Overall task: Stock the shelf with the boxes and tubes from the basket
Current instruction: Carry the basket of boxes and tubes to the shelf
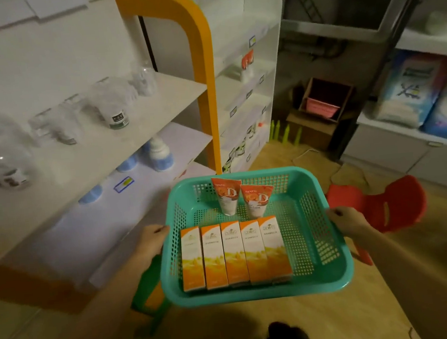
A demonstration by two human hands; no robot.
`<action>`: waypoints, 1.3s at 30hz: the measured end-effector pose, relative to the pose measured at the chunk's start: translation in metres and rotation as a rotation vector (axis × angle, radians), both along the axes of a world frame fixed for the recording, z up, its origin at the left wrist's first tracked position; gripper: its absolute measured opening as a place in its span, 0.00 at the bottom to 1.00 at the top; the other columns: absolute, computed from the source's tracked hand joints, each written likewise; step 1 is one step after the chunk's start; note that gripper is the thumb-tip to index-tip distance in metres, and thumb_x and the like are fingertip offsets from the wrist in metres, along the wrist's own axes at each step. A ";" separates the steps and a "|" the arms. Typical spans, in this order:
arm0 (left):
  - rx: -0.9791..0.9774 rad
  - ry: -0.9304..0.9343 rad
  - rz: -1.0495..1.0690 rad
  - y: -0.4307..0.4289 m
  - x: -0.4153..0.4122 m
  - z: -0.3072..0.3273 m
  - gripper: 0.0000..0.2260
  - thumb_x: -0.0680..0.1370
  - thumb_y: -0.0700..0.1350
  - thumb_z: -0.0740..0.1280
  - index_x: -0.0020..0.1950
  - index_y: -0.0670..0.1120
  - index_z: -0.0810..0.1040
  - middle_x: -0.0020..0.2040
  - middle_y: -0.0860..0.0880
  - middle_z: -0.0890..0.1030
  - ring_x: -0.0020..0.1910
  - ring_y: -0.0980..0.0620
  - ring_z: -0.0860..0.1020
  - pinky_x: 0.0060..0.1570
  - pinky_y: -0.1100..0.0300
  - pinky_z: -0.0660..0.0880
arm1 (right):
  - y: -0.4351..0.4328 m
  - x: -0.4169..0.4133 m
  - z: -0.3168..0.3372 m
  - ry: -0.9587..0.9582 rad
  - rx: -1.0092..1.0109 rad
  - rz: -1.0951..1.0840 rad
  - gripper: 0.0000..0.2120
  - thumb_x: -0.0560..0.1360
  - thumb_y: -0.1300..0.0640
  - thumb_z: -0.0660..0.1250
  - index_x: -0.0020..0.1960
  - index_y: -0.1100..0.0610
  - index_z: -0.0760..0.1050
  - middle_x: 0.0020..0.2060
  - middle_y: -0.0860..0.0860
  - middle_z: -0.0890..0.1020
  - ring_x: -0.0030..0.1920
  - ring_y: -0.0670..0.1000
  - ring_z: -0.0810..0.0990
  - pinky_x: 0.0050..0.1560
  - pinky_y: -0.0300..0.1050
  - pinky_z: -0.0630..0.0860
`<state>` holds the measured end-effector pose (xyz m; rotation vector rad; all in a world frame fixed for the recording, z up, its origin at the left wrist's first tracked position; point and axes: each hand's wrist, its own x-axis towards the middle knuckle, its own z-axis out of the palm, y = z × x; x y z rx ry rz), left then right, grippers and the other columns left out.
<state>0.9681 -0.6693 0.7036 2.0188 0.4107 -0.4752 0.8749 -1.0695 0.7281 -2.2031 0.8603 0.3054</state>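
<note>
I carry a teal plastic basket (pixel 320 244) in front of me above the floor. My left hand (pixel 152 240) grips its left rim and my right hand (pixel 347 221) grips its right rim. Several orange-and-white boxes (pixel 234 253) lie side by side in the basket's near half. Two orange-and-white tubes (pixel 243 197) lean against its far wall, caps down. The white shelf (pixel 120 141) with an orange frame (pixel 200 61) stands to my left. A matching orange tube (pixel 247 63) stands on the white shelf unit further back.
Clear bottles (pixel 116 103) line the upper left shelf, and white-and-blue bottles (pixel 160 154) sit on the one below. A green stool (pixel 150 295) stands under the basket's left side, a red chair (pixel 386 204) to its right. Cardboard boxes (pixel 320 106) and packed shelves stand behind.
</note>
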 end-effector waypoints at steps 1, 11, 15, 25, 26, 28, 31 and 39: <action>-0.001 0.000 0.006 -0.011 0.010 0.000 0.10 0.78 0.41 0.62 0.39 0.40 0.78 0.34 0.43 0.79 0.30 0.48 0.75 0.31 0.59 0.70 | -0.011 0.014 0.000 0.004 0.004 0.009 0.16 0.79 0.51 0.58 0.48 0.60 0.79 0.49 0.61 0.82 0.53 0.61 0.80 0.58 0.57 0.75; -0.097 0.006 0.263 -0.132 0.088 -0.005 0.10 0.77 0.41 0.64 0.40 0.38 0.81 0.33 0.42 0.80 0.31 0.47 0.77 0.35 0.59 0.73 | -0.138 0.171 -0.008 0.075 0.003 0.206 0.18 0.80 0.51 0.56 0.59 0.62 0.76 0.55 0.62 0.80 0.55 0.60 0.79 0.60 0.57 0.75; -0.034 0.009 0.338 -0.182 0.116 -0.007 0.10 0.78 0.41 0.62 0.48 0.36 0.80 0.39 0.40 0.79 0.33 0.48 0.74 0.36 0.59 0.71 | -0.184 0.232 -0.004 0.063 0.001 0.288 0.17 0.80 0.52 0.55 0.53 0.62 0.78 0.52 0.62 0.80 0.52 0.60 0.78 0.54 0.52 0.74; 0.063 0.048 0.423 -0.274 0.208 -0.012 0.11 0.79 0.43 0.61 0.44 0.38 0.78 0.33 0.43 0.75 0.33 0.49 0.71 0.36 0.59 0.68 | -0.285 0.387 -0.031 0.014 -0.104 0.502 0.22 0.78 0.46 0.56 0.46 0.63 0.80 0.44 0.62 0.82 0.49 0.62 0.79 0.55 0.56 0.74; 0.059 0.050 0.431 -0.284 0.219 -0.013 0.10 0.79 0.43 0.61 0.45 0.38 0.77 0.34 0.43 0.75 0.32 0.50 0.70 0.34 0.60 0.67 | -0.283 0.398 -0.021 0.016 -0.068 0.500 0.20 0.79 0.50 0.56 0.50 0.65 0.78 0.45 0.62 0.80 0.49 0.60 0.78 0.54 0.52 0.73; 0.069 0.033 0.445 -0.299 0.244 -0.021 0.10 0.79 0.43 0.61 0.48 0.38 0.77 0.37 0.42 0.76 0.32 0.50 0.71 0.34 0.60 0.68 | -0.292 0.430 -0.020 0.042 -0.001 0.495 0.18 0.80 0.53 0.56 0.55 0.67 0.76 0.46 0.61 0.77 0.47 0.56 0.75 0.50 0.48 0.71; 0.071 0.022 0.473 -0.315 0.279 -0.027 0.11 0.79 0.44 0.62 0.49 0.37 0.79 0.42 0.40 0.78 0.37 0.46 0.74 0.41 0.54 0.73 | -0.309 0.479 -0.022 0.058 -0.045 0.546 0.19 0.80 0.52 0.56 0.57 0.66 0.76 0.53 0.64 0.79 0.50 0.58 0.77 0.56 0.52 0.72; 0.062 0.002 0.557 -0.355 0.361 -0.025 0.12 0.79 0.43 0.62 0.52 0.36 0.79 0.47 0.37 0.79 0.42 0.43 0.76 0.47 0.47 0.74 | -0.341 0.597 -0.016 0.008 -0.112 0.613 0.19 0.80 0.50 0.56 0.57 0.64 0.77 0.52 0.63 0.80 0.50 0.58 0.77 0.57 0.51 0.72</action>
